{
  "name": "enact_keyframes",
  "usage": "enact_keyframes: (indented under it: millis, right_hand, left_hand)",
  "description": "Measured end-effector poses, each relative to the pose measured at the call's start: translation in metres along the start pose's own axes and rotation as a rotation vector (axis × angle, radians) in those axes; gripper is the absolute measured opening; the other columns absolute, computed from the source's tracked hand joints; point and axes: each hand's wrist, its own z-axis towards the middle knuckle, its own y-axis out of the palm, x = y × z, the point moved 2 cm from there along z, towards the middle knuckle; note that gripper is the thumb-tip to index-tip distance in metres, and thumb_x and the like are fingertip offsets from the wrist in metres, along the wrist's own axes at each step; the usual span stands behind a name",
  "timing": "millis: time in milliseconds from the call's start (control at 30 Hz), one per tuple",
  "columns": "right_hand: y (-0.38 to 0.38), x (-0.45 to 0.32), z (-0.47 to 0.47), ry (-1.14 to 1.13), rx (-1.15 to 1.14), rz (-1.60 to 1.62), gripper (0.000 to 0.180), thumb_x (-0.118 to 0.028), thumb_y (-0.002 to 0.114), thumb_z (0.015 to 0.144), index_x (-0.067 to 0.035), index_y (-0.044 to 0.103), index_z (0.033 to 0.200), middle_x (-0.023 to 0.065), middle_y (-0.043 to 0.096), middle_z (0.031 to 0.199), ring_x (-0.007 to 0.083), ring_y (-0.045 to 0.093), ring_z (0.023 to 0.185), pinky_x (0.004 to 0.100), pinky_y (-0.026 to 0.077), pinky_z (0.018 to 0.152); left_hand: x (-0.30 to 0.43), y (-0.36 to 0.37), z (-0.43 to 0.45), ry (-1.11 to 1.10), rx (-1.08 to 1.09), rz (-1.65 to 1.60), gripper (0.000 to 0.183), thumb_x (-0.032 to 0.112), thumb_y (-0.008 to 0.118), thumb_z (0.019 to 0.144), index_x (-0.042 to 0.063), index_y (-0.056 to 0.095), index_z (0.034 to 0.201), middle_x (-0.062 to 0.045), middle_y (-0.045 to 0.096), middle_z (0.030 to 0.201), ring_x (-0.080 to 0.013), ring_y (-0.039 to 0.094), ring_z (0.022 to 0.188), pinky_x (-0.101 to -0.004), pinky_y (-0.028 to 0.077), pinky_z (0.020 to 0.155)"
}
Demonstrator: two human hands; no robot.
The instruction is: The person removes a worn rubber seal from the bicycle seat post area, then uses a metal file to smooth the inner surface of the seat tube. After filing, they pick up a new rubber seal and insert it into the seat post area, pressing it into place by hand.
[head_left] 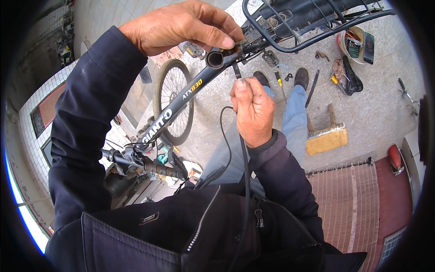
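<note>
In front of me is a black Giant bicycle frame [176,103], with the open end of its seat tube [215,60] facing up and no seatpost in it. My left hand [185,29] reaches over the tube, its thumb and fingers pinching the small clamp [234,51] at the tube's top; the fingertips are partly hidden. Just below it, my right hand [253,110] is closed around a slim dark tool [237,70], whose flat end points up at the clamp. Its handle is hidden in the fist. A black cable [245,170] runs down from beneath this hand across my jacket.
A rear rack [292,46] juts out beyond the tube. On the floor lie a yellow-handled screwdriver [279,80], a dark bar [312,89], a bicycle saddle [353,78] and a wooden stool [328,138]. A bucket [343,47] holds tools, with a phone [368,47] against its rim.
</note>
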Motion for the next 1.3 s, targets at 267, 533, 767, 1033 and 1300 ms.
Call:
enact_keyframes:
  millis: [267,533,767,1033,1300]
  right_hand:
    - [0.002,-0.011,-0.003,-0.013,-0.03,0.062,0.036,-0.03,0.051,0.1,-0.003,0.054,0.076,-0.0026,0.045,0.06,0.0042,0.04,0.055,0.0216,0.033,0.05]
    - [-0.001,-0.015,-0.002,0.008,-0.064,0.067,0.035,-0.027,0.05,0.101,-0.001,0.054,0.077,-0.0018,0.049,0.061,0.0045,0.043,0.056,0.0219,0.034,0.05]
    - [0.002,-0.016,-0.004,-0.038,0.022,-0.071,0.031,-0.022,0.053,0.099,-0.001,0.057,0.078,-0.0014,0.048,0.058,0.0049,0.043,0.053,0.0221,0.036,0.05]
    - [0.003,-0.015,-0.006,-0.024,0.111,-0.104,0.018,-0.016,0.058,0.096,0.001,0.062,0.091,0.0037,0.054,0.061,0.0087,0.05,0.053,0.024,0.041,0.052]
    - [-0.001,-0.026,-0.008,-0.16,0.124,-0.187,0.013,-0.011,0.06,0.094,0.001,0.06,0.099,0.0046,0.061,0.068,0.0089,0.059,0.061,0.0236,0.046,0.056]
  left_hand:
    - [0.01,0.005,-0.003,-0.009,0.024,0.119,0.036,0.019,0.071,0.084,0.0,0.066,0.115,-0.009,0.069,0.103,-0.0168,0.063,0.094,-0.0284,0.047,0.087]
    - [0.01,0.005,-0.001,-0.04,-0.004,0.135,0.042,0.027,0.071,0.083,0.0,0.066,0.115,-0.009,0.069,0.104,-0.0178,0.063,0.094,-0.0302,0.047,0.088]
    - [0.007,0.007,-0.003,-0.039,0.038,0.157,0.044,0.031,0.072,0.082,0.0,0.067,0.113,-0.007,0.069,0.099,-0.0173,0.062,0.092,-0.0291,0.045,0.087]
    - [0.002,0.004,-0.006,0.008,0.051,0.091,0.049,0.031,0.076,0.078,0.002,0.064,0.117,-0.006,0.067,0.105,-0.0181,0.061,0.096,-0.0297,0.045,0.087]
    - [-0.003,0.008,-0.01,-0.057,0.052,-0.146,0.068,0.028,0.082,0.072,0.003,0.054,0.129,-0.007,0.067,0.108,-0.017,0.06,0.104,-0.0299,0.041,0.098]
